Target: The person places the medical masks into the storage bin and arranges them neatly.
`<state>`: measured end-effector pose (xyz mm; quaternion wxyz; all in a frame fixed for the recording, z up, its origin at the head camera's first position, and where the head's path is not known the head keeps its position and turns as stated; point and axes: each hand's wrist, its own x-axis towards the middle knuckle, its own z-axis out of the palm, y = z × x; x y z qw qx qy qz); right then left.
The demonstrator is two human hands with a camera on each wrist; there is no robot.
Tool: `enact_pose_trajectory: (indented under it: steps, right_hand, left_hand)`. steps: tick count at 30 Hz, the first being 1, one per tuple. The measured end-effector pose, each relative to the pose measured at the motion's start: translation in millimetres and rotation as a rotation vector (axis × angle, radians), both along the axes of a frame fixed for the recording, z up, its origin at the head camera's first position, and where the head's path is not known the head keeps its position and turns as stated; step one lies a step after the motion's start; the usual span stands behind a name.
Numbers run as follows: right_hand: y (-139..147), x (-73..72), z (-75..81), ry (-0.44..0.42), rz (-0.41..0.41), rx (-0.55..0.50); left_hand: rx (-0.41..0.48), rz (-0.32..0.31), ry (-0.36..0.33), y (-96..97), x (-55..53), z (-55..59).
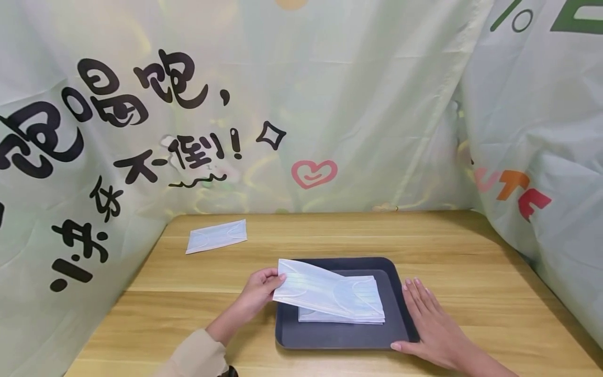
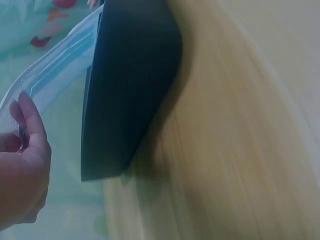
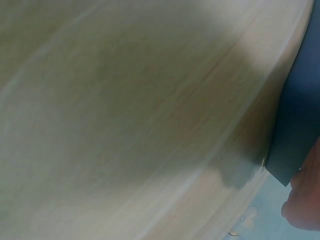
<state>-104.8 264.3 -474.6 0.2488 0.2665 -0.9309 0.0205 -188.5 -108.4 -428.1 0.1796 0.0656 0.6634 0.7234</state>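
Observation:
A light blue face mask (image 1: pixel 320 287) is pinched at its left end between the thumb and fingers of my left hand (image 1: pixel 256 294). Its left end is lifted, while the right part lies over a stack of face masks (image 1: pixel 341 317) in a dark grey tray (image 1: pixel 348 339). In the left wrist view the held mask (image 2: pixel 62 65) slopes from my fingers to behind the tray's side (image 2: pixel 130 75). My right hand (image 1: pixel 435 327) rests against the tray's right edge, fingers straight and thumb at the near right corner. Only a small part of it shows in the right wrist view.
A single face mask (image 1: pixel 218 236) lies flat on the wooden table (image 1: pixel 202 283) at the back left. Printed cloth (image 1: pixel 367 104) hangs behind the table and along both sides.

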Motion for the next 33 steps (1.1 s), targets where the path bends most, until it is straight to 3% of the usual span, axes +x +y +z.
enact_pose_trajectory:
  steps: [12, 19, 26, 33]
  right_hand:
    - [-1.1, 3.8, 2.8, -0.107, -0.034, 0.013]
    - [-3.0, 4.2, 2.1, -0.074, -0.034, 0.007]
    - [-2.5, 3.8, 0.8, -0.049, -0.028, 0.006]
    - [-1.9, 4.1, 1.1, -0.061, -0.034, 0.006]
  left_hand:
    - [0.044, 0.001, -0.024, 33.1, -2.9, -1.7]
    - [0.036, 0.025, -0.024, 45.7, -3.0, -7.9]
    - [-0.104, 0.053, -0.005, 52.6, -0.5, -15.6]
    - [-0.260, 0.076, 0.065, 52.5, 1.9, -11.9]
